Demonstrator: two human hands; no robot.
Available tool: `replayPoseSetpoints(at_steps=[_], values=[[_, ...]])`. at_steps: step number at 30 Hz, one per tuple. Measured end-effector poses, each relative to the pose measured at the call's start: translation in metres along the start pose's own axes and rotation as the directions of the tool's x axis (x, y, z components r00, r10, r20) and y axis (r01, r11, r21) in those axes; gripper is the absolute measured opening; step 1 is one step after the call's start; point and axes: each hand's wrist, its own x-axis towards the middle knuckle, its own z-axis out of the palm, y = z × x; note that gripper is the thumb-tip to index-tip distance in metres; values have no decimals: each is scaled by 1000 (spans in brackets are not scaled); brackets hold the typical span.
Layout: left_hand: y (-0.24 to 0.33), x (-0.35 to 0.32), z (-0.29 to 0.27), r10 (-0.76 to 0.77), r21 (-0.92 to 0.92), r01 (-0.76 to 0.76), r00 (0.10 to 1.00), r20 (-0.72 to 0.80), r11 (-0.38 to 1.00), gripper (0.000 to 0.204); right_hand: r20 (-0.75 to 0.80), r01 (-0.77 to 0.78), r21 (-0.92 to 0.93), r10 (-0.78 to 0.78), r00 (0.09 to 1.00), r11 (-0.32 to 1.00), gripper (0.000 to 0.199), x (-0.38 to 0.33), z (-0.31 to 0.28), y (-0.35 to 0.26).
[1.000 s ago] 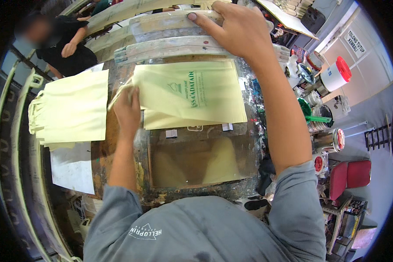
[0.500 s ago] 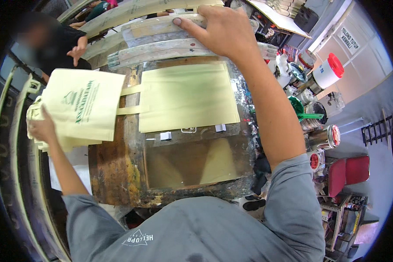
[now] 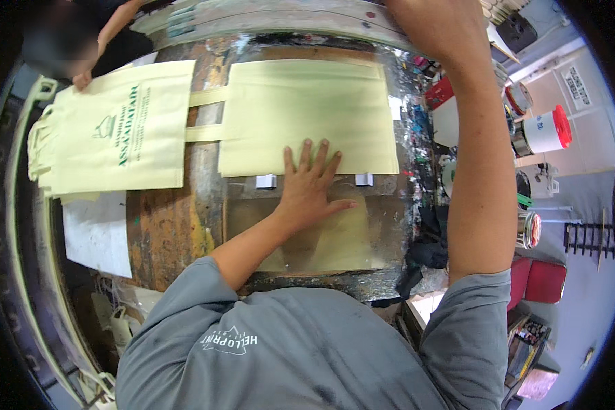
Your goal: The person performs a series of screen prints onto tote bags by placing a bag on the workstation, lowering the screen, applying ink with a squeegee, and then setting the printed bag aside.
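My left hand (image 3: 311, 188) lies flat with its fingers spread on the lower edge of a blank pale yellow bag (image 3: 307, 113). The bag lies on the paint-stained printing board (image 3: 184, 225), its handles pointing left. At the top of the picture my right hand (image 3: 434, 24) is raised on the wooden screen frame (image 3: 273, 17); its fingertips are cut off by the picture's edge. A printed yellow bag (image 3: 116, 130) with a green design tops a stack at the left.
Another person's hand (image 3: 82, 76) touches the printed bag's top corner. White sheets (image 3: 96, 236) lie below the stack. Paint tins, a white roll with a red cap (image 3: 547, 130) and a red stool (image 3: 543, 280) crowd the right side.
My left hand carried the printed bag left onto the stack, let it go, and came back flat onto a blank bag on the board. My right hand stayed up on the frame.
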Motion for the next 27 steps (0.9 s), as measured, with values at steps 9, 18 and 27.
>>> replayPoseSetpoints(at_steps=[9, 18, 27], values=[[-81, -3, -164, -513, -970, -230, 825, -237, 78, 91, 9, 153, -261, -156, 988, 953, 61, -62, 23, 8], [-81, -83, -52, -503, -640, 226, 814, -290, 734, 107, 361, 146, -38, -123, 924, 989, 60, -151, 99, 33], [-96, -93, -19, -429, -416, 265, 824, -371, 870, 127, 199, 184, -86, -164, 966, 979, 48, -203, 142, 22]])
